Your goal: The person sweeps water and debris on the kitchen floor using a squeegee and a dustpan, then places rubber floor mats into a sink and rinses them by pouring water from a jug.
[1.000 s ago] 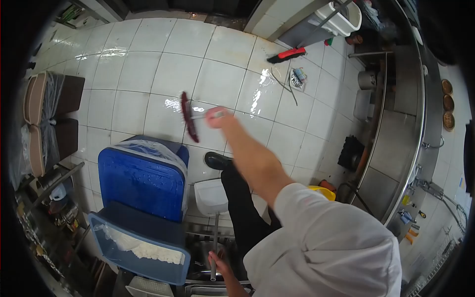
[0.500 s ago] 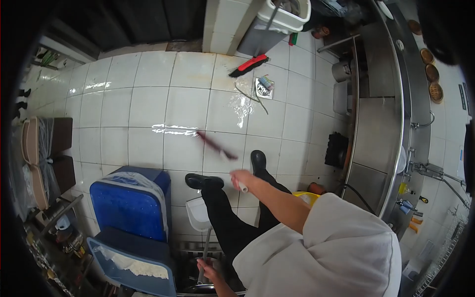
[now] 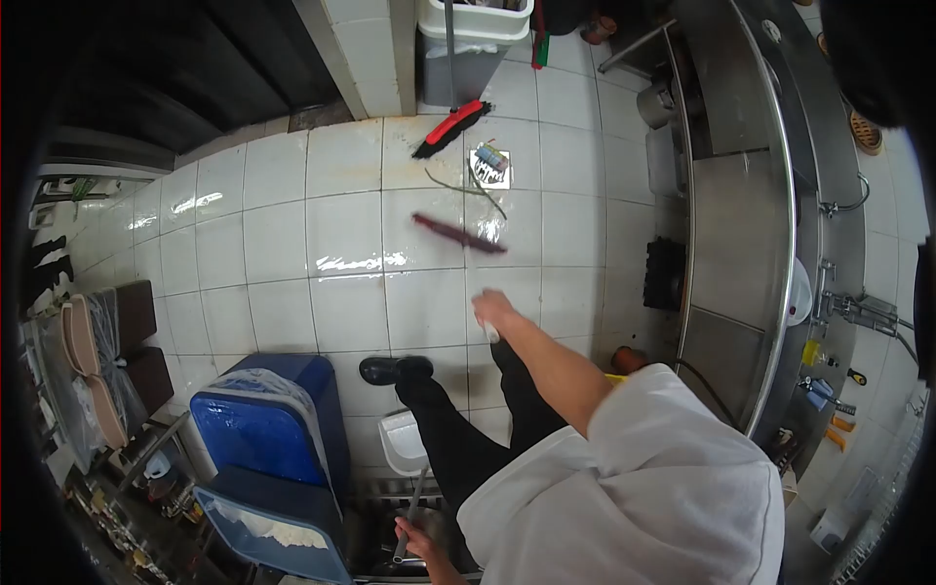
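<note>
My right hand (image 3: pixel 493 312) is closed around the pale handle of a broom, held out over the floor. The broom's dark red head (image 3: pixel 458 234) is slightly blurred and lies ahead of that hand on the wet tiles. Just beyond it are thin green strands (image 3: pixel 473 188) and a colourful crumpled wrapper (image 3: pixel 491 156) on a square floor drain (image 3: pixel 490 177). My left hand (image 3: pixel 417 538) is wrapped round the grey handle of a white dustpan (image 3: pixel 401 445), low beside my leg. I cannot tell whether the pan touches the floor.
A red and black broom (image 3: pixel 451 130) leans by a grey bin (image 3: pixel 448 78). At left stand a blue lidded bin (image 3: pixel 253 439), an open tub of white grains (image 3: pixel 219 497) and brown bins (image 3: pixel 127 322). A steel counter (image 3: pixel 736 224) runs along the right. Tiles look wet.
The broom head has swung forward and to the right, closer to the green strands and drain. My right hand has reached further out. The view has shifted; my left hand still grips the dustpan.
</note>
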### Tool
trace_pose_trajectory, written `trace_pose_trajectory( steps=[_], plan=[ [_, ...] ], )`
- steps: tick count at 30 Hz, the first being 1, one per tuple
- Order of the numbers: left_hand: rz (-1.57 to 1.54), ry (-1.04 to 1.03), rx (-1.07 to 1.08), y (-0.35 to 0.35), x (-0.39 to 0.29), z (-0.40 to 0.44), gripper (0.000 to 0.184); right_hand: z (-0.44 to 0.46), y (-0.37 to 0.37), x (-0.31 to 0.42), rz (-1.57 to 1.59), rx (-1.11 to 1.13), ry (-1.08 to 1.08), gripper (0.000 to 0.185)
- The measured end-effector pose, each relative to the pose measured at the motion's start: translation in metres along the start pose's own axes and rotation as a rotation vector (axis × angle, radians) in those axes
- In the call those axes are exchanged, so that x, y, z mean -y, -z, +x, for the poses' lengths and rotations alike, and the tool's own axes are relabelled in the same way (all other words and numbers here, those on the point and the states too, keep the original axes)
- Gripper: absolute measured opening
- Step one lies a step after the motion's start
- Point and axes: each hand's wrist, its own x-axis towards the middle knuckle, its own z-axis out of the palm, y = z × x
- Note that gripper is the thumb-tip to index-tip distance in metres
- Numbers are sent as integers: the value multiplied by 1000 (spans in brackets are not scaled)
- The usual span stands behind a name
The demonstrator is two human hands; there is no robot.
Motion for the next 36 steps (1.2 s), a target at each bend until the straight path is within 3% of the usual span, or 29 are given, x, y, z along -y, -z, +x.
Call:
trace_pose_trajectory(
  steps=[2,4,5,6,7,8,10,12,15,16,19,20,21,22,23,25,26,28,29,30,31,33,34,36],
  plan=[
    [-32,15,35,-9,-2,2,46,-7,4,-13,-121,-54,92,22],
    [-32,56,53,-7,-8,1,48,8,7,-25,-326,213,78,19],
    [-29,68,51,-8,-10,-4,48,19,7,-34,-485,315,142,19],
    [25,119,-13,-4,-15,-2,49,58,6,-37,-755,363,338,19],
    [80,173,-85,2,-18,0,50,89,2,-48,-804,209,457,17],
    [94,155,-111,9,-13,3,52,100,18,-12,-893,247,335,13],
    [-20,238,-150,32,8,13,51,116,26,9,-472,95,60,10],
    [-140,320,-125,49,25,32,50,100,13,35,-388,1,188,13],
    [-178,402,-141,61,20,46,47,90,-37,28,-79,-190,-1,14],
    [-179,423,-135,72,37,63,47,72,-34,40,-164,-46,203,15],
    [-127,379,-73,81,64,100,41,92,-32,83,310,163,-39,20],
    [-220,355,-81,76,57,103,40,100,-33,111,578,153,-435,22],
    [-305,329,-101,77,51,107,38,132,-49,95,599,192,-180,22],
    [-246,275,-98,80,51,110,38,145,-60,129,561,17,-493,22],
    [-258,294,-146,87,48,112,38,145,-93,160,535,63,-487,22],
    [-183,271,2,97,53,124,40,142,-148,186,552,-315,-418,15],
    [-103,325,-30,99,39,124,42,150,-171,158,105,-117,83,15],
    [-111,361,-21,107,54,130,43,117,-204,145,4,178,753,16],
    [-119,363,5,102,60,138,44,71,-224,224,349,287,232,13],
    [-103,388,-39,95,44,141,46,18,-243,317,762,173,-293,10],
    [-100,394,-32,95,42,149,46,12,-268,338,1176,602,-391,10],
    [-112,376,30,95,45,165,46,23,-338,416,973,501,-405,14],
    [-117,381,27,91,37,170,46,51,-363,434,988,683,-322,14],
    [-203,372,38,98,11,180,45,149,-416,429,1278,1026,-1075,13]
  ],
)
